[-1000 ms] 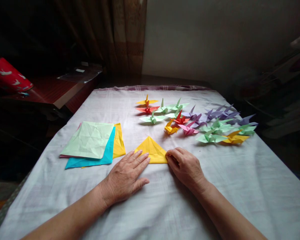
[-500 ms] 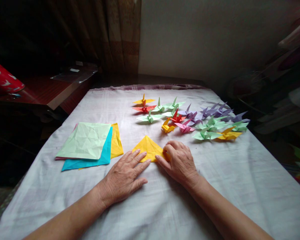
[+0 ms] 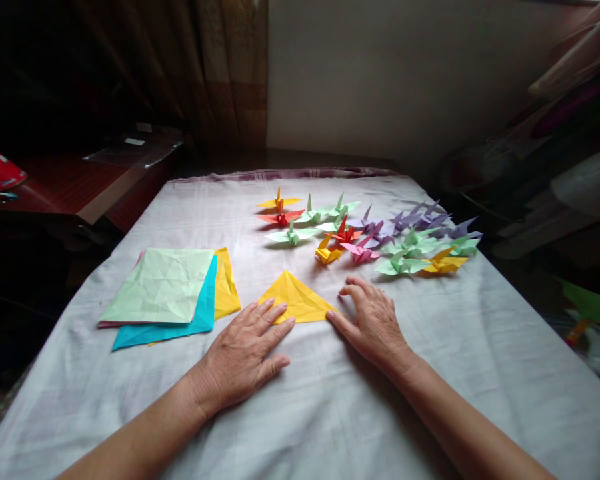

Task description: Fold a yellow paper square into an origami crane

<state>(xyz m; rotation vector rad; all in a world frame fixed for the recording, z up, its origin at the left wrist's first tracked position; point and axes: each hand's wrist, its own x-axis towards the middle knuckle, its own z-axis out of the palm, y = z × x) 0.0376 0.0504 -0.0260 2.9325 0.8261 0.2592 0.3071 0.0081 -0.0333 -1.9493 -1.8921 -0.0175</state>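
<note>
A yellow paper folded into a triangle point(image 3: 296, 301) lies flat on the white cloth point(image 3: 330, 413) in front of me. My left hand point(image 3: 243, 353) rests flat with its fingers stretched out, fingertips on the triangle's lower left edge. My right hand point(image 3: 373, 323) lies open with fingers spread; its thumb tip touches the triangle's right corner. Neither hand holds anything.
A stack of creased paper sheets point(image 3: 165, 293), mint green on top of blue, yellow and pink, lies at the left. Several folded paper cranes point(image 3: 370, 237) in many colours stand beyond the triangle. A dark wooden surface point(image 3: 80, 187) is at the far left; clutter lines the right edge.
My right hand has opened and drawn back from the triangle's right corner, where it was pinched and pressing. The left hand has stayed put. The view has shifted slightly right.
</note>
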